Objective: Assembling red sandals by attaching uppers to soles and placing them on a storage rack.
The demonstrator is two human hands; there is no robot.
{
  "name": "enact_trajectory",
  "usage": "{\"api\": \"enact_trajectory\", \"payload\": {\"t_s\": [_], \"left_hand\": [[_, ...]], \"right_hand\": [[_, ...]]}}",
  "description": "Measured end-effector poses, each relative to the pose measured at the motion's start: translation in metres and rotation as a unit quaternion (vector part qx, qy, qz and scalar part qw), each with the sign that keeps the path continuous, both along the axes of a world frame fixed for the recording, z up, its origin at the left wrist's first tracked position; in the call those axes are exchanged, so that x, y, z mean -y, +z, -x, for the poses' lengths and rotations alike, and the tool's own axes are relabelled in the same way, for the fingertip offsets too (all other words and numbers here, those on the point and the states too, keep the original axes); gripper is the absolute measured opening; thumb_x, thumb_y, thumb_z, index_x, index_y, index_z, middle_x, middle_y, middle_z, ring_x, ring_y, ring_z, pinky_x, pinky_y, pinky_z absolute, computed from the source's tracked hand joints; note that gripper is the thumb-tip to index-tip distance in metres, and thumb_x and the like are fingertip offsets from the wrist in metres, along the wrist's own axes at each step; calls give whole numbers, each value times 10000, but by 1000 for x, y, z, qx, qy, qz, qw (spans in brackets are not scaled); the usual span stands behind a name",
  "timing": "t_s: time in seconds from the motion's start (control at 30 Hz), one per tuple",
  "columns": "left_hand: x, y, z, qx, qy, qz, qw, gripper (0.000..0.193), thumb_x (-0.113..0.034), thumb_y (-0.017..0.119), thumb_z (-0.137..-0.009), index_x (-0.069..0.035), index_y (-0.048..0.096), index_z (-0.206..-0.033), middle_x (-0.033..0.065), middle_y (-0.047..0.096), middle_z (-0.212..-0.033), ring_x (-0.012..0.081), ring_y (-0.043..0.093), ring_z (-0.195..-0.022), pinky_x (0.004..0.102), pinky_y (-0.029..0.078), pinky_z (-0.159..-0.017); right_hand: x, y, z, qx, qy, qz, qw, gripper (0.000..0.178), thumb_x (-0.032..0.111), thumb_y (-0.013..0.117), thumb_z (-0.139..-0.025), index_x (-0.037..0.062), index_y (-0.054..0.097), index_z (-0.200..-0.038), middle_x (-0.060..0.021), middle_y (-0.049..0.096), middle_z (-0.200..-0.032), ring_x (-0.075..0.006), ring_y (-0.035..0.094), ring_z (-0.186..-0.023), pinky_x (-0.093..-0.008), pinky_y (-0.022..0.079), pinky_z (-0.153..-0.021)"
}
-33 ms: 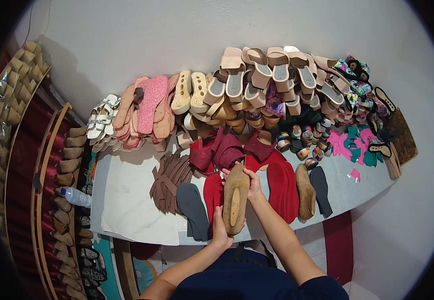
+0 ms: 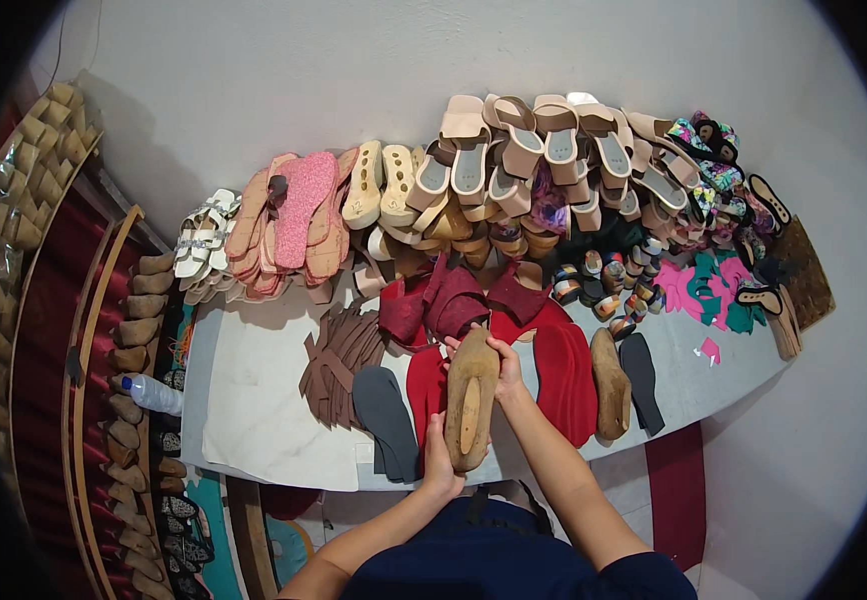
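Gripping a wooden shoe mould (image 2: 471, 405) just below the centre of the frame, a person holds it with both hands, its narrow end toward the top. The left hand (image 2: 441, 462) closes around the lower end, thumb along the left side; the right hand (image 2: 507, 372) clasps the upper right side, and fingertips show past the mould's left edge. Behind it lies the table (image 2: 719, 358), which carries red soles (image 2: 566, 385) to either side of the mould and dark red straps (image 2: 454, 305) above. Left of centre, a grey sole (image 2: 386, 412) lies near a pile of brown straps (image 2: 340, 362); at centre right, a second mould (image 2: 611, 388) stands beside another grey sole (image 2: 641, 380). Beige sandals (image 2: 469, 165) are heaped across the upper centre. At the left, a bottle (image 2: 157, 395) lies close to a row of moulds (image 2: 138, 332).
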State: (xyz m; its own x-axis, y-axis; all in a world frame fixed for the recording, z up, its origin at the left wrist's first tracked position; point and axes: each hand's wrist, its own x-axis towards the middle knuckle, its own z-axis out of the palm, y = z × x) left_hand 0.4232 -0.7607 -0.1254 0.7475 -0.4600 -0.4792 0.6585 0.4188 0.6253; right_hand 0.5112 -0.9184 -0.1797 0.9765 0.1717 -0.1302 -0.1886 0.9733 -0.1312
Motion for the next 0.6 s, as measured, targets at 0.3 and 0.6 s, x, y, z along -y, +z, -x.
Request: {"api": "enact_trajectory", "payload": {"t_s": [0.3, 0.6], "left_hand": [[-19, -23, -19, -216, -212, 356, 884, 951, -775, 321, -663, -4, 359, -1217, 233, 452, -1139, 363, 489, -1015, 485, 347, -915], [-10, -53, -26, -82, -294, 267, 914, 771, -601, 506, -720, 40, 413, -1139, 185, 515, -1021, 308, 551, -908, 399, 443, -823]], "right_hand": [[1, 24, 7, 64, -17, -60, 996, 386, 181, 520, -724, 191, 461, -1106, -179, 474, -1113, -329, 478, -990, -548, 358, -896], [0, 48, 5, 116, 27, 26, 993, 464, 201, 534, -713, 180, 414, -1160, -234, 383, -1231, -393, 404, -1114, -561, 340, -905]]}}
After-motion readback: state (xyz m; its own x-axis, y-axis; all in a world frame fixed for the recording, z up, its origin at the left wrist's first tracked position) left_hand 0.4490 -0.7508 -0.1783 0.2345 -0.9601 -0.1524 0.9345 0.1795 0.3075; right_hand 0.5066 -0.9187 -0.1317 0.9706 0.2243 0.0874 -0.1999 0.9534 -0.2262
